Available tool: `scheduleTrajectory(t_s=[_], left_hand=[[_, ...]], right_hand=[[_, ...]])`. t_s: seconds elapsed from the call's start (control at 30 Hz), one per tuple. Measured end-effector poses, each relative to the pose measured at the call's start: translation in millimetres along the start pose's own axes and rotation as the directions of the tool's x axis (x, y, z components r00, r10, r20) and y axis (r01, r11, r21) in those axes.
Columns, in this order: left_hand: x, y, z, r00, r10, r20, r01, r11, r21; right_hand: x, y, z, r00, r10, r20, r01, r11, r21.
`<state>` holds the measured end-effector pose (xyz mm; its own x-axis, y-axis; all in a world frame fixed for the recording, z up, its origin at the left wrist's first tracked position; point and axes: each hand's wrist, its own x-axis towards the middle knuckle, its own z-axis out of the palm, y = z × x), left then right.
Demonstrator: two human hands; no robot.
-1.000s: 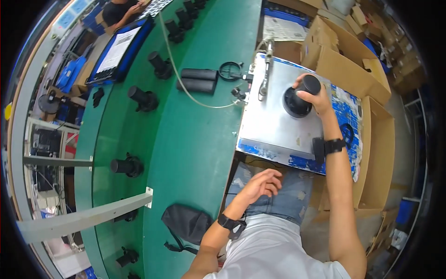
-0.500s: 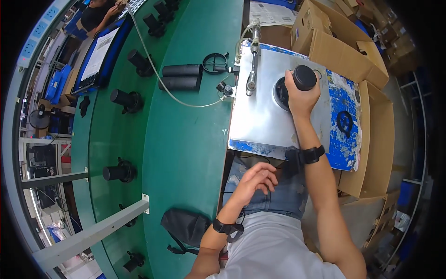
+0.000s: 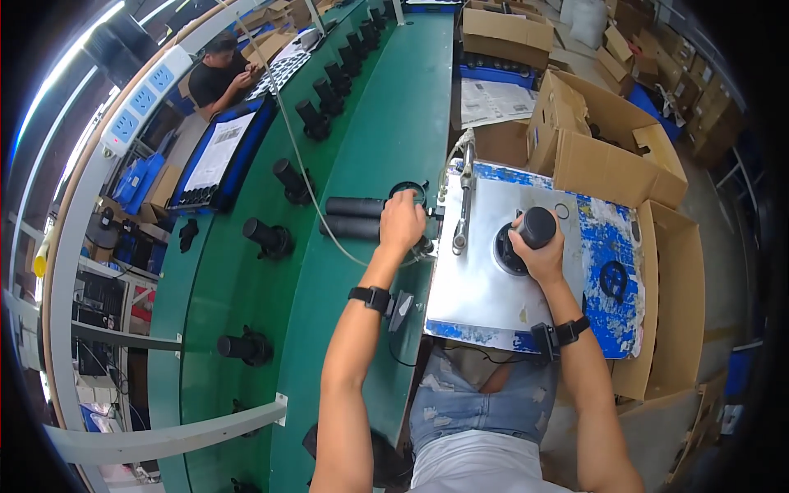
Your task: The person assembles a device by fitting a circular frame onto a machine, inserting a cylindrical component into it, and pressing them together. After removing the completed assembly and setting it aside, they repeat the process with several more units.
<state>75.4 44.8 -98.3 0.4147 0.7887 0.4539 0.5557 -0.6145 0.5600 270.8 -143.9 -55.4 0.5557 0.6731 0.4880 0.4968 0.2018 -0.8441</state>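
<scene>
My right hand (image 3: 540,253) is wrapped round a black cylinder (image 3: 539,223), whose round base (image 3: 507,249) rests on the metal plate (image 3: 468,300). My left hand (image 3: 402,222) reaches over the green bench, with its fingers bent down onto the near edge of a black spoked ring (image 3: 420,191). The fingertips themselves are hidden. Two black tubes (image 3: 349,215) lie side by side just left of that hand. Between my hands, a metal air cylinder (image 3: 465,193) is mounted along the plate's left side.
Several black cylinders on flanged bases (image 3: 267,237) stand along the green lane at left. A flat black ring part (image 3: 613,280) lies on the chipped blue board. Cardboard boxes (image 3: 620,168) flank the board. A thin hose (image 3: 288,115) crosses the bench. Another person (image 3: 215,78) works at far left.
My left hand has moved from in front of my body forward to the spoked ring. My right hand keeps its hold on the cylinder. The view has shifted, showing more of the far bench.
</scene>
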Motion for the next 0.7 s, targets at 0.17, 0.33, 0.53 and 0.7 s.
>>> scheduleTrajectory(t_s=[0.17, 0.33, 0.53, 0.7], left_hand=[[13.7, -21.7, 20.0, 0.956, -0.061, 0.287, 0.003, 0.980, 0.199], [23.8, -9.3, 25.1, 0.902, -0.158, 0.402, 0.021, 0.946, 0.323], [11.6, -30.4, 16.5, 0.929, -0.127, 0.346, 0.074, 0.984, 0.163], [-2.9, -53.6, 11.5, 0.865, -0.120, 0.487, 0.044, 0.985, 0.164]], right_hand=[[1.4, 5.7, 2.2, 1.000, -0.017, 0.017, 0.017, 1.000, -0.005], [4.1, 14.3, -3.0, 1.000, -0.017, -0.024, 0.016, 0.999, -0.032], [-3.4, 13.0, 5.4, 0.999, -0.030, -0.032, 0.030, 1.000, -0.004], [-9.3, 19.5, 12.2, 0.979, -0.144, -0.145, 0.125, 0.984, -0.130]])
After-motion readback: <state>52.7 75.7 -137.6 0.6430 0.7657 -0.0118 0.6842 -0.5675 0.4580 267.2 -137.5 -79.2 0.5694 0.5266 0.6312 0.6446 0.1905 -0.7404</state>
